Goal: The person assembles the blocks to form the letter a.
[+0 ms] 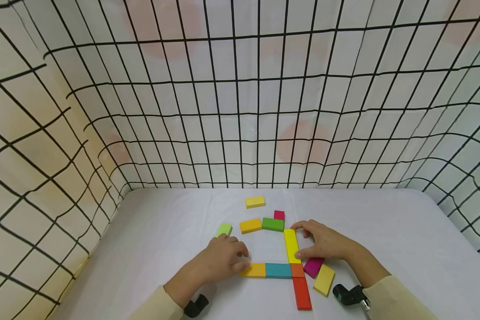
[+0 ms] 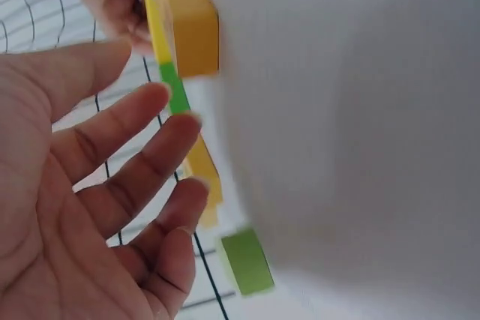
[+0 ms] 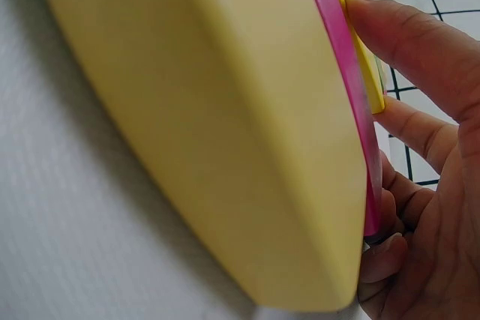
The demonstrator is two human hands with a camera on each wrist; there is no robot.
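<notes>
On the white bench (image 1: 136, 240), a long yellow block (image 1: 291, 246) between finger and thumb

The right hand (image 1: 326, 242) holds the long yellow block by its ends, forefinger at the far end and thumb by the near one. That block lies on the bench, its near end against an orange-red square (image 1: 297, 270). A red block (image 1: 302, 294) runs on from the square toward the person, and a teal block (image 1: 278, 270) meets it from the left.

Left of the teal block, and touching it, sits an orange block (image 1: 257, 270). The left hand (image 1: 224, 260) is at this block's outer end, fingers loosely bent and well parted from the thumb, gripping nothing; whether the thumb touches the block I cannot tell. Just beyond that hand is a lime block (image 1: 225, 229), partly covered by it in the head view.

Near the long yellow block's far end lies a green block (image 1: 273, 224), with an amber block (image 1: 250, 226) beside it on the left and a small pink-red cube (image 1: 279, 215) just behind. Farther back, on its own, is a small yellow block (image 1: 255, 202).

Close under the right hand are a magenta block (image 1: 314, 267) and, beside it, a pale yellow block (image 1: 324, 280). Behind the bench stands a black wire grid (image 1: 258, 114).
</notes>
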